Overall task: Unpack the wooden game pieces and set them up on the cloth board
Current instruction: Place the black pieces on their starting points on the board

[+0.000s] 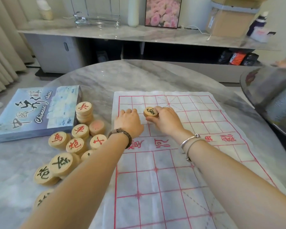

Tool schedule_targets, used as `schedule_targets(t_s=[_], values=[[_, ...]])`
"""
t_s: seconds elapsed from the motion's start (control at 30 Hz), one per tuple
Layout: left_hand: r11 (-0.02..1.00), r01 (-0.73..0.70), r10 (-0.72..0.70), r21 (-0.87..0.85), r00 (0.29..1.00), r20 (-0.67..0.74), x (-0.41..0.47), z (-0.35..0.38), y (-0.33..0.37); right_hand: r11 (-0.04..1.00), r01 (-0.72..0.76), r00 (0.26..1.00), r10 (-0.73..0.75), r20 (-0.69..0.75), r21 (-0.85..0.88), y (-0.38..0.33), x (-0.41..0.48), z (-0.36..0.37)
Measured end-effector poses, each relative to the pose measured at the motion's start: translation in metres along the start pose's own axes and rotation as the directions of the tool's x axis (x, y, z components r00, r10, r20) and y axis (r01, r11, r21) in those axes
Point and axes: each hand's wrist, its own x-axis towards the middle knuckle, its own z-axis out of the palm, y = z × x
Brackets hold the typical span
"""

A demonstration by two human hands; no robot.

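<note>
The right hand (167, 120) has its thumb and fingers clamped round a wooden piece with a dark character (151, 112), holding it tilted over the far half of the cloth board (180, 162). Just beside it, the left hand (128, 121) lies knuckles up on the board's far left part, fingers curled under; whether they grip anything I cannot tell. The board, white with red grid lines, lies flat on the marble table (92, 76). To its left the other wooden pieces (76, 141) sit in a loose heap, some stacked, bearing red or dark characters. Beyond them lies the blue game box (31, 113), lid closed.
</note>
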Motion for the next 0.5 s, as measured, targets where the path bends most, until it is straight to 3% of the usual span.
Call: schedule_targets(t_s=[0.13,0.33,0.5], values=[[1.000,0.002,-0.002,0.007,1.000,0.003,0.035,0.007,-0.007,0.996,0.051,0.998,-0.049,0.028,-0.078,-0.014,0.058,0.011],[0.998,0.032,-0.039,0.053,0.988,0.149,0.053,0.026,-0.017,0.981,0.059,0.998,-0.064,-0.023,-0.182,-0.027,0.116,0.036],[0.997,0.067,-0.073,0.043,0.988,0.136,0.052,0.025,-0.013,0.981,0.035,0.999,-0.038,-0.013,-0.191,-0.030,0.132,0.048]])
